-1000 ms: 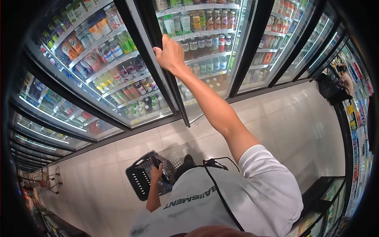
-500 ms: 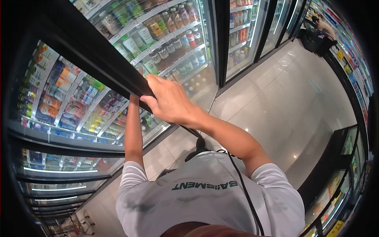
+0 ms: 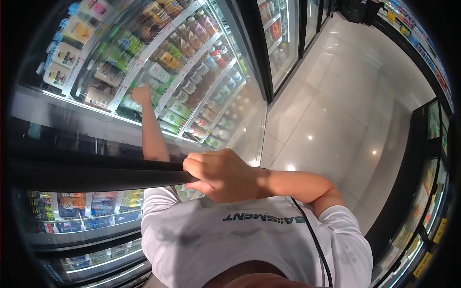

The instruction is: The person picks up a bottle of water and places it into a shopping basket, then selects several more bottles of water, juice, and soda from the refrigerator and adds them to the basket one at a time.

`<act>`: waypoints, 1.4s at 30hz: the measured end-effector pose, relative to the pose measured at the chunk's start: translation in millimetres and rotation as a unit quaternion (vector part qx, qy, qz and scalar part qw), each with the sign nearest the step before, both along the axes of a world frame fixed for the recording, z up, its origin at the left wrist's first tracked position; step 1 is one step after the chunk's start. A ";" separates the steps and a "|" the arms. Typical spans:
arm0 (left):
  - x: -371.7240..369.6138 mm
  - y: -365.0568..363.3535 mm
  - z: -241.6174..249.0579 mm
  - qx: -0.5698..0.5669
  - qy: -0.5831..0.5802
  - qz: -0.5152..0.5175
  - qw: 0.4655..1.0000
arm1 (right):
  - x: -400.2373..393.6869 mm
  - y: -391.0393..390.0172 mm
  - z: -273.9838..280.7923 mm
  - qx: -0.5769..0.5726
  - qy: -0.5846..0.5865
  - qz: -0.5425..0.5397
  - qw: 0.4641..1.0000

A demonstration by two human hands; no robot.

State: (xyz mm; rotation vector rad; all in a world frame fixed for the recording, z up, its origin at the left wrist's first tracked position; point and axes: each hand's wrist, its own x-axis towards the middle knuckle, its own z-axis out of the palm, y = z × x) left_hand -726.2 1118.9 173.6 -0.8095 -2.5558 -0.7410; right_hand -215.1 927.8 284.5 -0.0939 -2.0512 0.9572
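Note:
My right hand is wrapped round the black edge of a glass fridge door in front of my chest. Seen through the glass, my left arm stretches into the fridge. My left hand is at a shelf front, its fingers curled beside a green-and-white bottle. What those fingers hold, if anything, is too small to make out. Rows of bottles stand around it, among them white-labelled bottles to the left and dark bottles higher up.
More closed fridge doors line the far side, and others lie at the lower left. Pale floor tiles run along the aisle. A low display case stands at the right, with a dark bin-like object at the top.
The door edge has swung down and nearer my chest, carried by my right hand. My left hand has moved from behind the door frame up to the bottles on the shelf.

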 end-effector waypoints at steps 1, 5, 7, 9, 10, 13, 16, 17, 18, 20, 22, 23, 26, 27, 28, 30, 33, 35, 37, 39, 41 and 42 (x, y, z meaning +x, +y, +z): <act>6.7 -5.8 0.8 0.016 -0.001 0.006 1.000 | -3.5 0.3 -2.5 0.009 0.023 -0.003 1.000; 88.0 -46.5 26.9 0.125 0.046 -0.084 0.988 | -12.3 2.4 -4.2 0.024 0.022 -0.003 0.999; 129.7 -78.6 38.5 0.222 0.064 -0.163 0.959 | -15.9 5.6 -3.7 0.035 0.002 0.013 0.999; 196.3 -131.5 67.3 0.271 0.003 -0.156 0.950 | -23.1 7.2 -5.7 0.030 0.020 0.024 0.999; 216.0 -160.1 71.3 0.299 -0.025 -0.147 0.943 | -27.5 8.0 -6.4 0.026 0.027 0.034 0.999; 238.4 -271.2 35.3 0.329 -0.060 -0.132 0.933 | -41.6 9.0 -8.1 0.032 0.024 0.048 0.998; 297.5 -355.3 22.9 0.463 -0.177 -0.045 0.867 | -67.7 6.2 -7.1 0.042 0.027 0.031 0.998; 315.0 -383.3 11.0 0.462 -0.178 0.006 0.869 | -80.8 5.2 -9.8 0.045 0.036 0.031 0.998; 335.5 -404.7 4.9 0.489 -0.184 0.031 0.852 | -97.6 3.8 -12.9 0.047 0.046 0.034 0.997; 377.4 -446.0 -1.7 0.502 -0.243 0.095 0.825 | -130.2 2.7 -10.2 0.085 0.002 0.006 0.996; 406.3 -484.1 -19.9 0.540 -0.292 0.051 0.788 | -165.3 1.0 -7.5 0.077 0.032 -0.026 0.996; 424.2 -497.6 -25.7 0.571 -0.313 0.039 0.758 | -184.3 3.2 -10.0 0.091 0.020 -0.036 0.995; 459.2 -515.4 -30.0 0.649 -0.332 0.010 0.685 | -238.5 15.5 -9.8 0.131 0.023 -0.069 0.989; 471.2 -518.8 -28.3 0.665 -0.323 0.024 0.673 | -249.7 14.6 -11.0 0.141 0.010 -0.107 0.984; 480.1 -527.7 -28.5 0.679 -0.316 0.037 0.661 | -269.9 25.5 -15.1 0.174 0.028 -0.081 0.981; 488.4 -564.6 -45.9 0.686 -0.313 0.025 0.656 | -269.4 12.3 -6.9 0.173 -0.026 -0.110 0.978; 484.2 -595.9 -71.4 0.674 -0.324 0.099 0.656 | -300.1 38.7 -34.4 0.230 0.079 -0.148 0.959; 479.8 -624.0 -96.1 0.669 -0.303 0.226 0.640 | -301.3 43.6 -25.5 0.213 -0.051 -0.188 0.958; 481.4 -671.6 -133.3 0.640 -0.289 0.320 0.636 | -311.4 50.1 -28.5 0.197 -0.065 -0.194 0.959; 484.8 -704.1 -172.7 0.572 -0.273 0.423 0.647 | -328.1 74.2 -37.4 0.262 -0.025 -0.198 0.944; 485.9 -746.6 -239.9 0.471 -0.279 0.527 0.650 | -345.9 98.0 -40.2 0.298 -0.061 -0.257 0.917; 489.9 -771.9 -295.2 0.402 -0.293 0.579 0.646 | -341.2 100.4 -37.0 0.296 -0.050 -0.240 0.923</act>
